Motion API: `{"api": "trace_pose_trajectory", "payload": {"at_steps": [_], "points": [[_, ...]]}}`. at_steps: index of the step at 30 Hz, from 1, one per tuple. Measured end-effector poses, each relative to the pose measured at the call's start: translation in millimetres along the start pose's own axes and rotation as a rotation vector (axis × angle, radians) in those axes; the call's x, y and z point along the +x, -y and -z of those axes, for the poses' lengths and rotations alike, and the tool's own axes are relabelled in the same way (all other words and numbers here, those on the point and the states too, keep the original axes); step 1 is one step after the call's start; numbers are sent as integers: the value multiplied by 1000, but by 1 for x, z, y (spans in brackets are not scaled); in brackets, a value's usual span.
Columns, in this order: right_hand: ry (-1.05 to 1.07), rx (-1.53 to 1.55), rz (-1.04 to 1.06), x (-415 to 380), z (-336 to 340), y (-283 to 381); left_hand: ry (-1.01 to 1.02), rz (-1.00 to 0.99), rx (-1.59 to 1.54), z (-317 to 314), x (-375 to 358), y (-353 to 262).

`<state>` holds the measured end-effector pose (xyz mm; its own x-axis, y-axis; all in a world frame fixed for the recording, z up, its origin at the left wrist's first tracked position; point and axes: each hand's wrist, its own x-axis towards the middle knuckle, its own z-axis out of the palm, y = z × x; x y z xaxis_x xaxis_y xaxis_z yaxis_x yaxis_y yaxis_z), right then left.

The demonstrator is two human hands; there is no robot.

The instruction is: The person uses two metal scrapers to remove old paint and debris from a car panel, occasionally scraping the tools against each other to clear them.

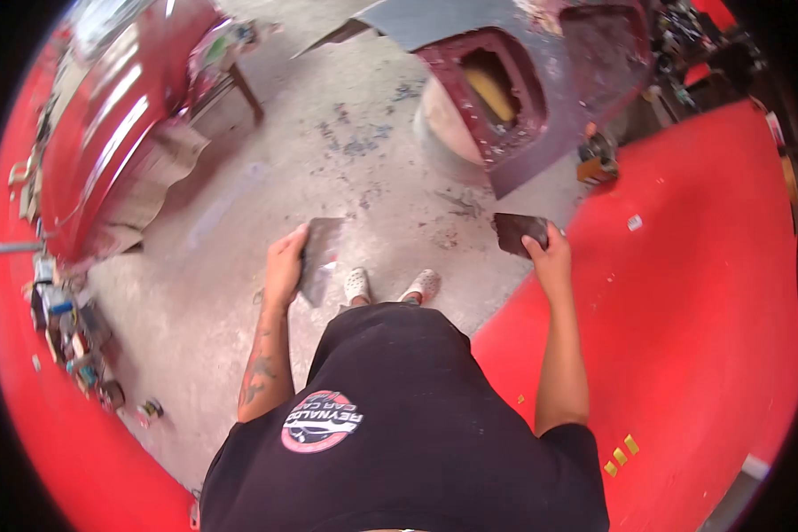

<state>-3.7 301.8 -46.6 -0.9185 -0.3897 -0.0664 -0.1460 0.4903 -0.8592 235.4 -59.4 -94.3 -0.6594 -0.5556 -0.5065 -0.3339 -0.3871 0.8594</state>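
Note:
My left hand is closed around the edge of a flat rectangular board, dark at the gripped side and greyish, slightly blurred, across its face. My right hand is closed on a thin, dark rectangular sheet, with the thumb on top; its material cannot be made out. The two hands are well apart, on either side of my body, over the concrete floor. Ahead of the right hand is a large grey and maroon vehicle body panel with cut-out openings. Neither hand touches it.
A white bucket stands beneath the panel. A glossy red car part with masking paper is at the left. Cans and supplies line the left wall. More clutter sits at the upper right, along the red wall.

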Motion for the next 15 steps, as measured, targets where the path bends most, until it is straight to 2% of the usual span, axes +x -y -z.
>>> {"api": "trace_pose_trajectory", "payload": {"at_steps": [1,3,4,7,8,9,11,15], "points": [[27,13,10,-6,-12,-1,6,-26,13,-3,6,4],[-43,303,-68,-18,-37,-4,68,-10,24,-11,8,0],[-61,339,-62,-22,-48,1,62,-11,23,-17,5,-8],[-67,481,9,-27,-74,25,155,-33,187,-35,-2,-29],[-46,615,-64,-27,-80,26,179,-47,277,-39,-2,-31],[-46,616,-61,-29,-85,31,201,-61,366,-44,-3,-34],[-38,737,-121,-31,-95,46,224,-103,345,-57,-8,-44],[-2,796,-59,-38,-107,75,241,-114,412,-68,-8,-45]]}}
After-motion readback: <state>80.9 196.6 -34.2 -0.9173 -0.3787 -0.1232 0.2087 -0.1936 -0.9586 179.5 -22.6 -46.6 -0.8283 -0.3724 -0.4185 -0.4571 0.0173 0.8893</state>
